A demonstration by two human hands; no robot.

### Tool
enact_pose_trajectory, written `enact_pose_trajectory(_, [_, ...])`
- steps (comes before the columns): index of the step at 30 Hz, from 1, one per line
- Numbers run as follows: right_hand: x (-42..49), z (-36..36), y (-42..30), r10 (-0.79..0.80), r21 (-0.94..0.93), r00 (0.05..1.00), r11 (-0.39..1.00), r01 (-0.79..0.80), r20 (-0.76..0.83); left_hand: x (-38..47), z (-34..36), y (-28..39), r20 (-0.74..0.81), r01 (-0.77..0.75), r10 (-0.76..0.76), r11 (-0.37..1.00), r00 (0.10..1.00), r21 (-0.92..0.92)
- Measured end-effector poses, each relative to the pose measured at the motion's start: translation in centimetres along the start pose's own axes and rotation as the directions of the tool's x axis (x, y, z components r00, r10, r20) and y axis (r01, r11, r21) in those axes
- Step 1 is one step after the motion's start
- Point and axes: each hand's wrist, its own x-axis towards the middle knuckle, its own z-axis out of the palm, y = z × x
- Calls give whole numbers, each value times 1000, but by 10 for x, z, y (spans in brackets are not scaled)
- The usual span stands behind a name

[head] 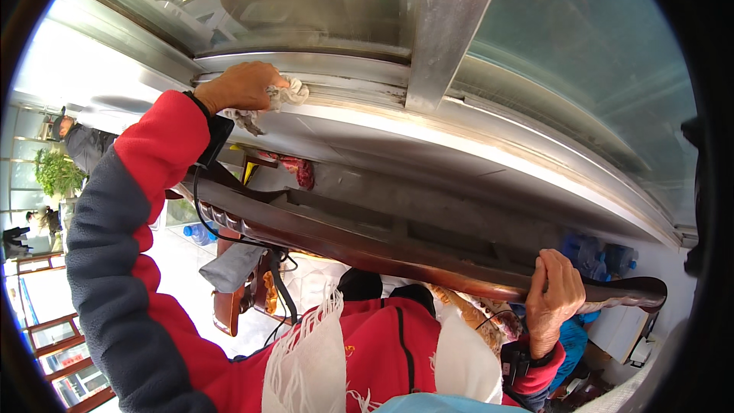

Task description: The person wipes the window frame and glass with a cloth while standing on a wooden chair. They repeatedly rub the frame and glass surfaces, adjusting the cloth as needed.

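My left hand [243, 85] grips a crumpled, stained white rag [288, 93]. The rag touches the metal track of a sliding window [344, 85] along the inner edge of the sill, and part of it hangs below. Lower right, my right hand [555, 292] holds the carved top rail of a dark wooden bench backrest [424, 267], its fingers over the far side and the thumb on the near side. Glass panes [321, 0] with a metal frame post [444, 28] rise beyond the sill.
A black cable [200, 206] runs from a device at my left wrist. Several blue water bottles [590, 255] stand behind the bench at right. A grey cloth [232, 267] lies on the bench arm. A person [86, 137] and a green plant [57, 172] are at far left.
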Motion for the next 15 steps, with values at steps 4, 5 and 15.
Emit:
enact_pose_trajectory(4, [1, 0, 1, -30, 13, 999, 999, 30, -27, 12, -6, -12, 143, 143, -133, 988, 981, -60])
enact_pose_trajectory(5, [1, -1, 1, -40, 19, 999, 999, 41, -32, 13, -5, -14, 143, 143, -128, 984, 981, -103])
enact_pose_trajectory(15, [-2, -3, 6, -90, 77, 996, 993, 90, -15, -83, -42, -3, -290, 552, -557, 827, 778, -107])
